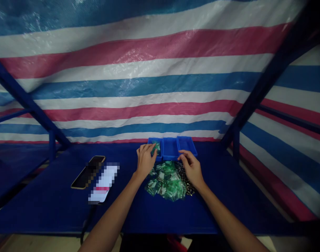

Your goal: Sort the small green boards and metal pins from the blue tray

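Observation:
My left hand [145,160] is over the near left side of the left blue bin [150,140], its fingertips next to green pieces in clear packets [157,146] inside. Its thumb and fingers are apart, and no held piece can be made out. My right hand [193,168] hovers by the near edge of the middle blue bin [170,147], index finger and thumb apart with nothing visible between them. Below both hands lies a heap of green packets [169,183]. Small dark and brassy metal parts [189,188] lie at its right, partly under my right hand.
A right blue bin [186,142] stands slightly askew beside the middle one. Two phones lie at left: a dark one [90,171] and one with a lit screen [104,183]. Blue frame bars [254,92] and striped sheeting [149,84] surround the blue tabletop [235,196].

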Available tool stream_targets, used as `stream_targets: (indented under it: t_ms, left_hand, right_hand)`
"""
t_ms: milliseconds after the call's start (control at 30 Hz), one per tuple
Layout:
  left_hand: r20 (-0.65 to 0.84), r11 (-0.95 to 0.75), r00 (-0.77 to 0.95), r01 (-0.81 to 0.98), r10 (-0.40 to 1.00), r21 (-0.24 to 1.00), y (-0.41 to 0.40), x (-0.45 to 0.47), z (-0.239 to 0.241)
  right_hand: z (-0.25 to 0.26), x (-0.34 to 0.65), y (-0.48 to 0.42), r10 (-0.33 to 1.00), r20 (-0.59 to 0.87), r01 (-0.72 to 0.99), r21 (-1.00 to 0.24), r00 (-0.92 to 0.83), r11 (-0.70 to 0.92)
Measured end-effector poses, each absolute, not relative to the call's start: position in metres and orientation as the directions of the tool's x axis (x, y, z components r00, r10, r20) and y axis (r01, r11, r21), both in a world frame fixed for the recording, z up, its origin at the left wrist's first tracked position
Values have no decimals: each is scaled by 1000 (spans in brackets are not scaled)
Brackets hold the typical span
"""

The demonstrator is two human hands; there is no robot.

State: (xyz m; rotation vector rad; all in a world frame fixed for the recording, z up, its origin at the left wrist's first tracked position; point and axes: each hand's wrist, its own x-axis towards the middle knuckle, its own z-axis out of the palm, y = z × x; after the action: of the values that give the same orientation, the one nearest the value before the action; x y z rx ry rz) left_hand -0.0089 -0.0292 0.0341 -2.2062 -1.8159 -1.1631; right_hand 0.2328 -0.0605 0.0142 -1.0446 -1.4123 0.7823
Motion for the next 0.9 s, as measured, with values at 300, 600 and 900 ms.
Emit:
stream_targets:
  t_ms: [300,600,900]
  left_hand:
    - [446,-262,114,922,888,285,-19,-11,30]
    - [533,-412,194,850,824,328,-67,-22,48]
    - [376,-370,269,901,887,227,-113,-47,17]
  right_hand:
    - [11,234,-59,896,441,218,-880,52,421]
    - [20,235,-65,821,563,398,-735,-95,549]
    - [20,234,-67,752,614,513,-577,-241,636]
